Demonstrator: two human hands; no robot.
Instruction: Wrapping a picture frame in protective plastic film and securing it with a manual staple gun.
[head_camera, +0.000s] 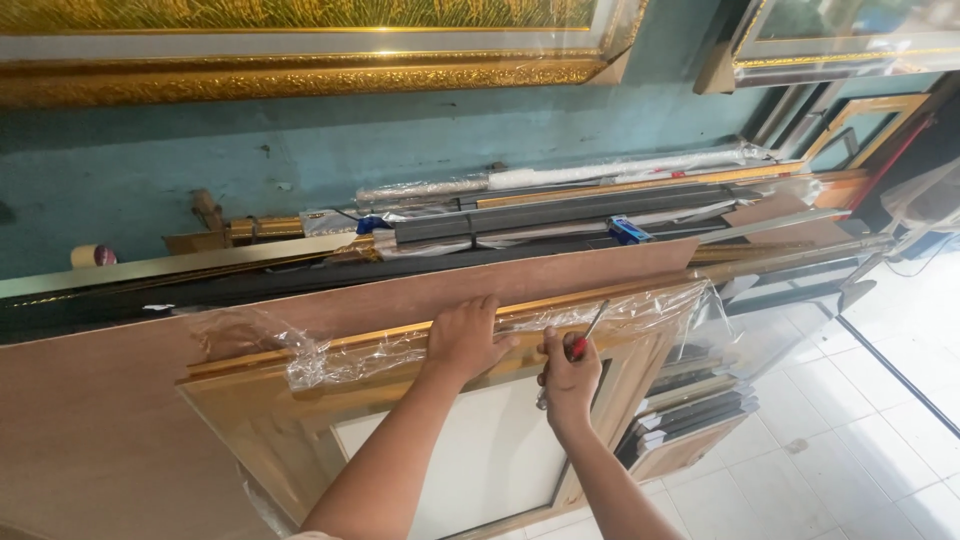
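Two hands work at the top edge of a wooden picture frame (300, 420) that leans against a brown board (90, 420), its back toward the camera and a white backing panel (470, 460) set in its opening. Far left, a small roll of tape (93, 256) sits on the ledge against the teal wall (200, 160). Clear plastic wrap (340, 355), crinkled and loose, runs along the frame's gold top edge from left of the hands to its right corner. The left hand (465, 335) lies palm down over that top edge, fingers curled over it and gripping frame and wrap together. Just beside it, the right hand (568, 375) is closed around a red-handled screwdriver (586, 335), whose thin metal shaft slants up to the wrapped edge. Behind the board lies a stack of long frame mouldings (560, 210), dark, gold and silver, some wrapped in plastic, with a blue clamp (628, 231) among them. Lower right, flat dark-edged panels (690, 410) stand stacked on the white tiled floor (860, 430). Above, gilt framed pictures (300, 70) hang on the wall.
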